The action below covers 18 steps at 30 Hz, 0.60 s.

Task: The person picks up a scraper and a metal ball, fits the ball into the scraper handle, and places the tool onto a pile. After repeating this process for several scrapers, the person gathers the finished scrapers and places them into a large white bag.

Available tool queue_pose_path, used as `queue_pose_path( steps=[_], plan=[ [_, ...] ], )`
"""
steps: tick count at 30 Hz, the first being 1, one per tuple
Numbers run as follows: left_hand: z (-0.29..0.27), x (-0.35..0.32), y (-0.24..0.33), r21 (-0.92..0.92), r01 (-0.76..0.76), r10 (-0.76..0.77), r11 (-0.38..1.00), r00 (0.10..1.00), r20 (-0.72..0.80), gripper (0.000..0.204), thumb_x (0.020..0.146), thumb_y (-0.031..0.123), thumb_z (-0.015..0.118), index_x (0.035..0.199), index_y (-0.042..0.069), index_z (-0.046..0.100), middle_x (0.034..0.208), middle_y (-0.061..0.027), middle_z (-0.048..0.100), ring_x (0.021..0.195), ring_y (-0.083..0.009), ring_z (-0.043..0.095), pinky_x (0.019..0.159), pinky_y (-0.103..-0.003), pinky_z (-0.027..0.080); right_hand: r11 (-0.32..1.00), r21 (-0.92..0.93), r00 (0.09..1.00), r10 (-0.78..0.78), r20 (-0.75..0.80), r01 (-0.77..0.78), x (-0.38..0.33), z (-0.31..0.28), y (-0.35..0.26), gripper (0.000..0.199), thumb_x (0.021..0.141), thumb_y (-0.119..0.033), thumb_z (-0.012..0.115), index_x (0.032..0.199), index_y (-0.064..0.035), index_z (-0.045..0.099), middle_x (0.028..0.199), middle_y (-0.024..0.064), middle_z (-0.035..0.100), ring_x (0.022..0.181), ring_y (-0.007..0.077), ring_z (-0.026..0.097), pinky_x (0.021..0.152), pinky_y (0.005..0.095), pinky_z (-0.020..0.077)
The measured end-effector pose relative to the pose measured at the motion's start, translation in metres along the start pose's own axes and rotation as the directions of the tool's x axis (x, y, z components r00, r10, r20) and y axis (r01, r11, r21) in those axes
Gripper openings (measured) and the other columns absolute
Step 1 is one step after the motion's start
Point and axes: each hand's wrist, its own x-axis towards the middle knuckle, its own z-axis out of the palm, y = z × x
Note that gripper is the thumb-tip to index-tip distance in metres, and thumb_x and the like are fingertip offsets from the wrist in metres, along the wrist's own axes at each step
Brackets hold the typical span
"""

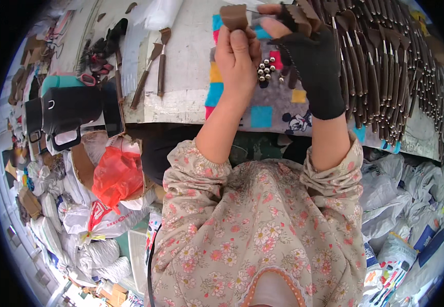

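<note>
My left hand (236, 53) is closed on a brown spatula head (234, 17), pinched between thumb and fingers and held up over the cloth. A black fingerless glove covers my right hand (311, 64). Its fingers are curled round several brown spatula heads (306, 19), partly blurred at the top of the view. Below and between my hands, several shiny metal balls (266, 69) lie on a patterned cloth (261, 116) with coloured squares.
A large pile of brown-handled spatulas (385, 77) covers the table's right side. Two more spatulas (161, 74) lie on the left, near clear plastic wrap (161, 14). A black lidded cup (71, 110) stands by the left edge. Below are a red bag (117, 174) and white sacks (393, 192).
</note>
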Motion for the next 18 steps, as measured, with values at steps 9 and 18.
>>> queue_pose_path(
  steps=[9, 18],
  plan=[
    [0.000, -0.011, -0.019, 0.543, -0.295, 0.341, 0.786, 0.940, 0.018, 0.024, 0.087, 0.022, 0.039, 0.094, 0.000, 0.047, 0.071, -0.0112, 0.054, 0.059, -0.0225, 0.053, 0.055, -0.029, 0.041, 0.779, 0.279, 0.812, 0.456, 0.363, -0.562, 0.009, 0.002, -0.025, 0.016, 0.081, -0.016, 0.053, 0.094, -0.0094, 0.061, 0.070, -0.0030, 0.055, 0.058, 0.0043, 0.052, 0.048, 0.0192, 0.0380],
    [-0.006, -0.015, -0.007, 0.526, -0.176, 0.118, 0.832, 0.983, 0.142, 0.019, 0.083, 0.010, 0.041, 0.097, -0.001, 0.049, 0.083, -0.0162, 0.053, 0.076, -0.0321, 0.053, 0.069, -0.034, 0.043, 0.349, 0.465, 0.541, 0.747, 0.385, -0.814, -0.004, 0.001, -0.041, 0.011, 0.080, -0.009, 0.055, 0.089, -0.0041, 0.060, 0.081, 0.0000, 0.060, 0.065, 0.0043, 0.050, 0.055, 0.0190, 0.0392]
  ],
)
